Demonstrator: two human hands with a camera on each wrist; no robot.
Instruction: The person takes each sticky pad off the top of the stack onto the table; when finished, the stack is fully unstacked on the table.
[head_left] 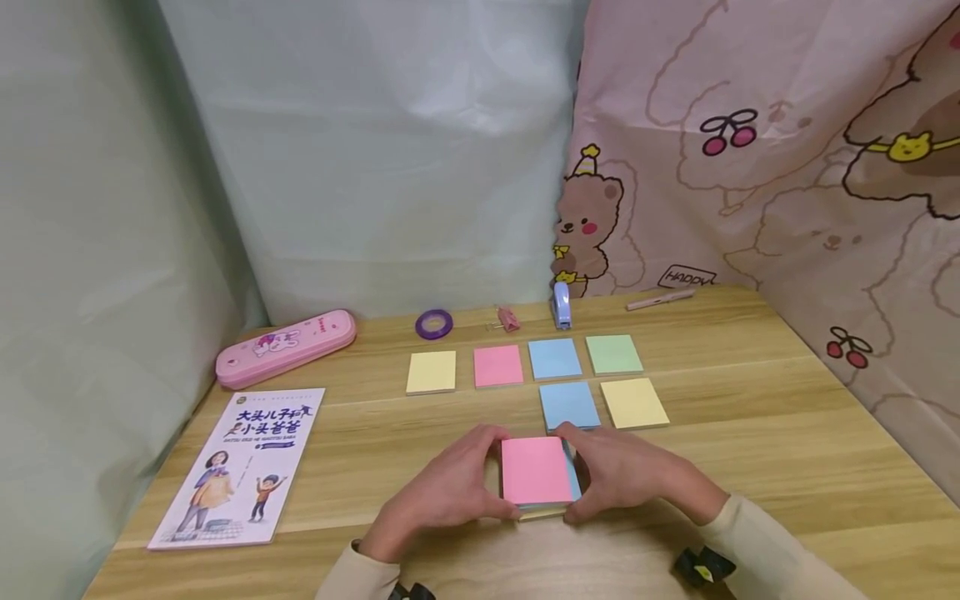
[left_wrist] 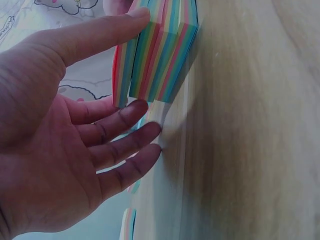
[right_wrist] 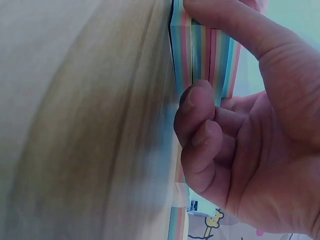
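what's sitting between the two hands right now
A stack of sticky pads, pink on top; the head view shows it, and the wrist views its striped edges.

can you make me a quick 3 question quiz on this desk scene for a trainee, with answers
1. Multiple choice: which colour tops the stack between the left hand and right hand?
a) green
b) pink
c) yellow

2. Fill in: in the head view, the purple tape roll lies to the ____ of the stapler.

3. Count: how many loose note pads lie outside the stack in the head view?

Key: 1. b; 2. left; 3. six
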